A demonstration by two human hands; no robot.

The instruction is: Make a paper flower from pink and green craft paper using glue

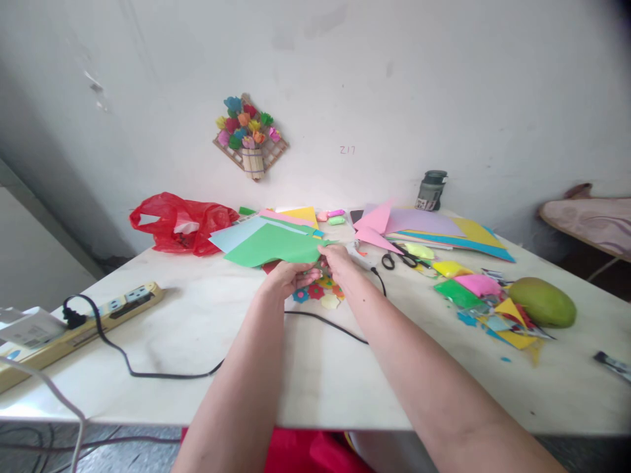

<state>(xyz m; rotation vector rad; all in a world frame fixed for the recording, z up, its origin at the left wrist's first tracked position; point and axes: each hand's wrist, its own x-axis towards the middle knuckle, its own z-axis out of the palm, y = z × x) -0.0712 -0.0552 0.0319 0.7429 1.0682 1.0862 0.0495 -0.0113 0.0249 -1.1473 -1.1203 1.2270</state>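
A green paper sheet lies at the middle back of the table, over a light blue sheet. My left hand is under its front right edge, with the fingers reaching right. At the sheet's right corner, my right hand is closed on the green paper. Both hands nearly meet. Just below them, colourful paper flowers rest on the table, partly hidden by my hands. Black scissors lie to the right of my right hand.
Red plastic bag at back left; power strip at left, its black cable crossing the table. Coloured papers and a bottle stand back right. Paper scraps and a green fruit lie at right.
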